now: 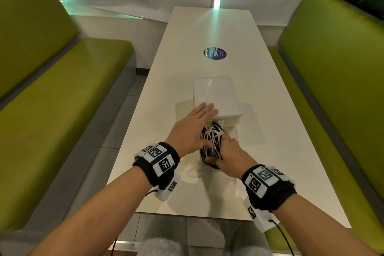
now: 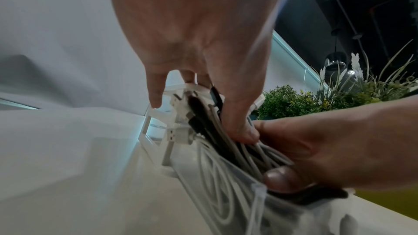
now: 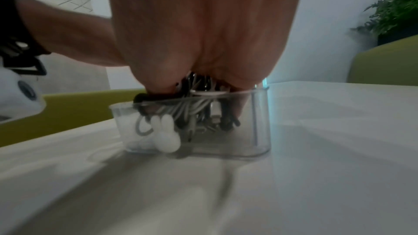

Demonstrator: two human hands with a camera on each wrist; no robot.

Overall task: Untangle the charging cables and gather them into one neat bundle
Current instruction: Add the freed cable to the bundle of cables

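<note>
Head view shows the right hand [image 1: 225,157] curled round a coil of white and black charging cables [image 1: 211,143], thumb under the near end and fingers over the far side, so the loops are kept together as one bundle while they go into a clear rectangular plastic box [image 3: 260,113] on the long white table [image 1: 270,131]. From the right wrist view the coil sits partly inside that box, several plugs and a white connector hanging toward its floor, with black strands lying over the near rim; I judge the grip is there to stop the loops springing apart before the walls can hold them. The left hand [image 1: 194,129] lies flatter, its fingers straight and reaching onto a white rectangular lid [image 1: 217,95] that stands up behind the box, while its thumb presses the side of the coil; that probably steadies the lid and guides the cables down. A small white rabbit-shaped ornament [image 3: 167,134] shows at the box's near wall; whether it is inside or outside I cannot tell. The box walls leave little slack around the coil, so stray strands may catch on the rim. Beyond them the table runs bare to a round dark blue sticker [image 1: 214,53], with green padded benches [image 1: 62,81] on both sides.
</note>
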